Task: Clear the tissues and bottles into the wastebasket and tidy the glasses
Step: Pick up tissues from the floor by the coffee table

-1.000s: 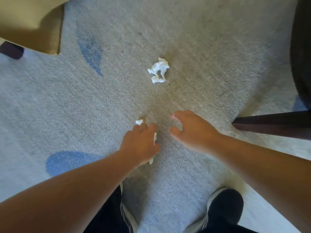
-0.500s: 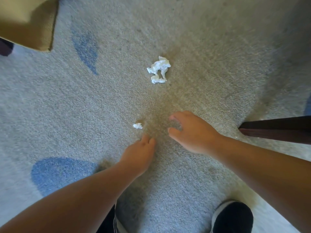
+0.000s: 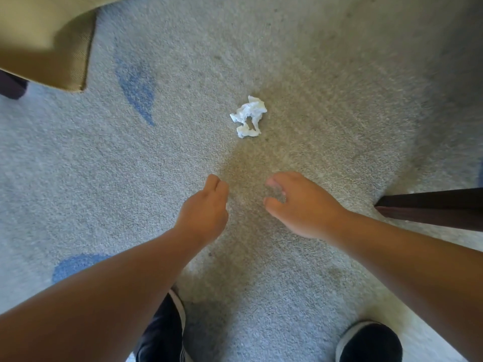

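A crumpled white tissue (image 3: 249,117) lies on the grey carpet (image 3: 326,74), ahead of both hands. My left hand (image 3: 206,205) is down on the carpet below and left of it, back up, fingers bent downward with their tips hidden. It covers the spot where a small white tissue scrap lay, and the scrap is out of sight. My right hand (image 3: 300,205) hovers beside it, thumb and fingers loosely spread, holding nothing. No bottle, glass or wastebasket is in view.
A tan upholstered seat corner (image 3: 47,40) overhangs the top left, with a dark foot (image 3: 10,86) below it. A dark wooden furniture leg (image 3: 431,207) juts in from the right. My black shoes (image 3: 369,340) stand at the bottom edge.
My left hand has moved forward over the small tissue scrap, which no longer shows. The right hand has barely moved.
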Motion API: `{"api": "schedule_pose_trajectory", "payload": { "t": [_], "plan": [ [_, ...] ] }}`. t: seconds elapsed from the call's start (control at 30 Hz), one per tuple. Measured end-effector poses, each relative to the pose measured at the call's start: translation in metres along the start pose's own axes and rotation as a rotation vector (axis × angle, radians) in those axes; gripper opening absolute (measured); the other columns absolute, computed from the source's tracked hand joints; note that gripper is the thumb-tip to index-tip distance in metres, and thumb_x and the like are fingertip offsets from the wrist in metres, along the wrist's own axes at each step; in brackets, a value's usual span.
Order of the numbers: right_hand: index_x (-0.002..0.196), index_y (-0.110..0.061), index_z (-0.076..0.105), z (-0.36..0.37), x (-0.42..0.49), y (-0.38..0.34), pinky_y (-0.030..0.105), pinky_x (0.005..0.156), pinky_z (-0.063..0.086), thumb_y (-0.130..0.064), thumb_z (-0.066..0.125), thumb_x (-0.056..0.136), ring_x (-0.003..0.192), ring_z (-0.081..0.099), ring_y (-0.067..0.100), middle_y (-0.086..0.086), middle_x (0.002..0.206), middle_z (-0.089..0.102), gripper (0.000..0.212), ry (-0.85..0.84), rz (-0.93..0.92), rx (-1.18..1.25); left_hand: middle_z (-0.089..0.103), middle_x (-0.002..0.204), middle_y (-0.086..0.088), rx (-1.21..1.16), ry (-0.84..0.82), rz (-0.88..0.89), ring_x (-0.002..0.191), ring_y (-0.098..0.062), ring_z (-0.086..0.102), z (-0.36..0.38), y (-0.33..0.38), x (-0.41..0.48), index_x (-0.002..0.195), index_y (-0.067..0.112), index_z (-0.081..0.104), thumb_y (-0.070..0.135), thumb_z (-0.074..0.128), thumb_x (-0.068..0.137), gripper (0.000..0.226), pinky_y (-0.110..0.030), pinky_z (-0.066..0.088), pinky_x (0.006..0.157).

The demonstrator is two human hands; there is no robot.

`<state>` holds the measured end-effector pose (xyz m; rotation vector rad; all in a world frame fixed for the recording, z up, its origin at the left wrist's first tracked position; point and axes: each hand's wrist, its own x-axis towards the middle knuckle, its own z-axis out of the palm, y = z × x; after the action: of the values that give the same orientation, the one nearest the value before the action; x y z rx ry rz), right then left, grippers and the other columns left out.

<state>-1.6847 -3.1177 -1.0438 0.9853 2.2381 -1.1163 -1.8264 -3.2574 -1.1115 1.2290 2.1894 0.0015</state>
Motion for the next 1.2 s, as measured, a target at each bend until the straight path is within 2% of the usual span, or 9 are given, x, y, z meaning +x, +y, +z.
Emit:
{"api": "schedule_pose_trajectory", "payload": {
  "t": [0.13,0.23,0.33,0.47,0.7,0.83,1.03,1.2],
  "plan": [
    [0.143,-0.026,0.041,-0.003,0.002,0.0,0.029,0.087,0.044,-0.042,0.048,0.096,0.101,0.06,0.011,-0.002,0.147,0.039,0.049,0.009,0.001,0.007,0.038,0.111,-0.002,0.019,-0.032,-0.026,0.052,-0.015,0.043,0.01,0.002,0.002,0.106,0.013,0.041,0.001,0.043,0.087,0.023,-0.027,0.032,0.045],
    [0.143,-0.026,0.041,-0.003,0.001,0.001,0.027,0.088,0.043,-0.042,0.048,0.097,0.102,0.059,0.009,-0.004,0.149,0.038,0.049,0.003,0.004,0.014,0.046,0.106,-0.002,0.042,-0.061,-0.014,0.059,-0.015,0.048,0.017,0.0,0.003,0.105,0.014,0.042,0.001,0.046,0.088,0.022,-0.029,0.04,0.049],
    [0.142,-0.028,0.041,-0.005,0.001,0.003,0.028,0.087,0.047,-0.042,0.048,0.096,0.101,0.064,0.014,-0.005,0.15,0.037,0.049,0.0,0.024,0.032,0.05,0.099,-0.003,-0.01,-0.068,-0.028,0.067,-0.019,0.052,0.011,0.0,0.008,0.103,0.016,0.045,0.002,0.043,0.088,0.02,-0.033,0.046,0.057],
    [0.142,-0.028,0.041,-0.011,0.004,0.002,0.03,0.087,0.049,-0.041,0.049,0.096,0.099,0.063,0.013,-0.007,0.147,0.038,0.048,0.015,0.059,0.049,0.045,0.09,0.001,-0.137,-0.01,-0.016,0.064,-0.014,0.043,-0.009,0.008,0.022,0.094,0.018,0.041,0.004,0.042,0.087,0.016,-0.026,0.033,0.053],
    [0.142,-0.029,0.041,-0.024,0.018,0.0,0.032,0.09,0.047,-0.042,0.048,0.095,0.108,0.057,0.014,-0.006,0.145,0.037,0.049,0.052,0.057,0.039,0.041,0.106,-0.001,-0.183,0.177,0.023,0.069,-0.022,0.052,-0.045,0.019,0.066,0.1,0.01,0.051,0.008,0.052,0.087,0.014,-0.031,0.043,0.057],
    [0.141,-0.029,0.041,-0.035,0.028,0.001,0.034,0.087,0.049,-0.043,0.048,0.096,0.098,0.062,0.012,-0.005,0.145,0.037,0.048,0.084,0.064,0.046,0.041,0.11,-0.001,-0.17,0.214,0.059,0.068,-0.02,0.052,-0.056,0.03,0.089,0.101,0.01,0.051,0.007,0.051,0.089,0.012,-0.023,0.035,0.05],
    [0.142,-0.028,0.042,-0.042,0.035,0.005,0.031,0.089,0.045,-0.045,0.048,0.095,0.113,0.053,0.01,-0.006,0.144,0.039,0.05,0.102,0.062,0.028,0.044,0.12,-0.004,-0.053,0.123,0.112,0.07,-0.025,0.053,-0.048,0.038,0.119,0.112,0.01,0.051,0.006,0.048,0.091,0.022,-0.036,0.04,0.059],
    [0.142,-0.03,0.041,-0.043,0.037,0.006,0.03,0.086,0.046,-0.046,0.048,0.096,0.1,0.058,0.008,-0.007,0.144,0.039,0.049,0.096,0.068,0.027,0.046,0.117,-0.007,0.035,0.069,0.086,0.064,-0.023,0.047,-0.044,0.043,0.128,0.119,0.011,0.045,0.006,0.047,0.092,0.028,-0.034,0.038,0.056]
  ]
}}
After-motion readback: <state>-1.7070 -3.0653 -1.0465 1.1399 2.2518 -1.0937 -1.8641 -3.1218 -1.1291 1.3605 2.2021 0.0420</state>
